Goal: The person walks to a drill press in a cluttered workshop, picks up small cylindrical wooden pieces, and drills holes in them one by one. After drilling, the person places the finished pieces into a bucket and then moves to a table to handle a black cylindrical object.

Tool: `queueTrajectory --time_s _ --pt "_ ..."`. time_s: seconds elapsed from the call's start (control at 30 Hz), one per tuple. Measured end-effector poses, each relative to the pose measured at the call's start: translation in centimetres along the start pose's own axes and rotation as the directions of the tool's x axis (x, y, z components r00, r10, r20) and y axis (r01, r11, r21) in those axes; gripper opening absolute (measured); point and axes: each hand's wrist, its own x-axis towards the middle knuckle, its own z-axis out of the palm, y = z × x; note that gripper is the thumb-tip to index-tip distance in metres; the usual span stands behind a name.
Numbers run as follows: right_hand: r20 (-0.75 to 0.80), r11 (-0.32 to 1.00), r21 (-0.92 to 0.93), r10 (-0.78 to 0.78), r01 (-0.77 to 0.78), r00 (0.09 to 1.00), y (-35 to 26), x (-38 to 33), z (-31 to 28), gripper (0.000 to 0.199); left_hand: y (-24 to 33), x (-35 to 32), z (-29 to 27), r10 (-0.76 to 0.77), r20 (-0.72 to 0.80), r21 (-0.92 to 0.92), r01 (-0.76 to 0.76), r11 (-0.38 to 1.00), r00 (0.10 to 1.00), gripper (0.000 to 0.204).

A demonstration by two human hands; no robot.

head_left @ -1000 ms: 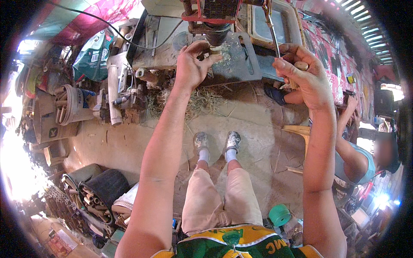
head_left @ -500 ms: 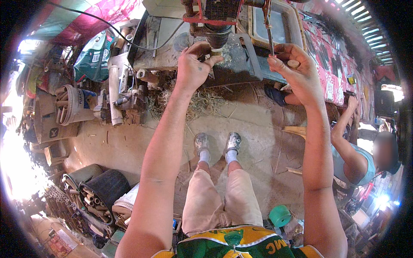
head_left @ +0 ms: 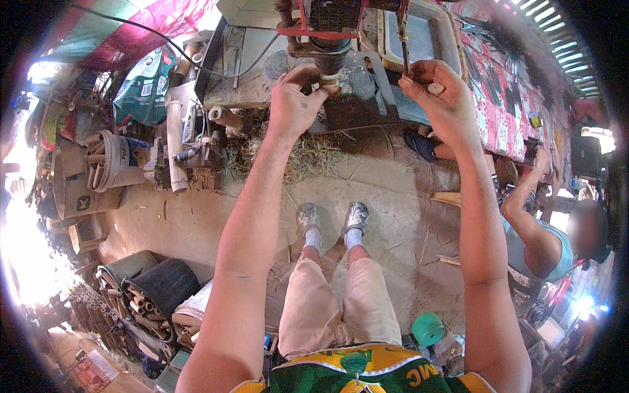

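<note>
A: Looking down from the head view: the left hand [head_left: 291,105] is closed in a pinch on a small pale tube piece [head_left: 327,81], pressed up against the dark round barrel of the machine [head_left: 327,39] on the counter [head_left: 357,111].

B: Right side?

A: The right hand [head_left: 439,98] is closed too. It holds a small pale cylinder [head_left: 435,88] against the palm with the curled fingers, and the thumb and forefinger nip a thin dark rod [head_left: 403,36] that rises to the top edge of the frame. I'd judge the rod is held upright so it stays steady above the work.

B: Why is the left one up so high?

A: Probably to keep the tube piece lined up with the barrel's mouth. Wrist is bent, arm fully stretched out. Can't tell whether the piece is actually seated in anything.

B: Surroundings?

A: A shallow tray [head_left: 419,33] sits just beyond the right hand. A flowered cloth [head_left: 498,98] covers the surface to the right. Dry straw [head_left: 308,154] lies on the dirt floor [head_left: 196,216] under the counter edge. A dark bucket of short tubes [head_left: 154,295] stands lower left, well apart from the hands.

B: Anyone else?

A: A second person [head_left: 544,242] sits at the right, one arm raised toward the cloth. Not touching the work.
</note>
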Motion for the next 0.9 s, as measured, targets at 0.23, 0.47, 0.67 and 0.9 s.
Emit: queueTrajectory --time_s 0.23,0.47,0.67,0.9 --pt "-0.038 0.971 -0.198 -0.143 0.133 0.989 0.6 1.3 0.6 0.027 0.7 -0.1 -0.1 -0.014 0.006 -0.053 0.014 0.998 1.000 0.023" --pt "-0.032 0.898 -0.363 -0.279 0.249 0.960 1.4 3.0 0.7 0.025 -0.1 0.1 -0.2 0.054 0.005 0.061 -0.054 0.997 0.999 0.023" --pt "-0.037 0.847 -0.464 -0.312 0.260 0.949 1.8 4.2 0.7 0.027 -0.4 0.1 0.0 0.052 0.005 -0.017 -0.052 0.999 0.999 0.023" --pt "-0.037 0.787 -0.551 -0.354 0.277 0.934 2.4 5.3 0.6 0.028 -0.2 0.1 -0.1 0.030 0.013 0.041 -0.030 0.999 0.999 0.022"
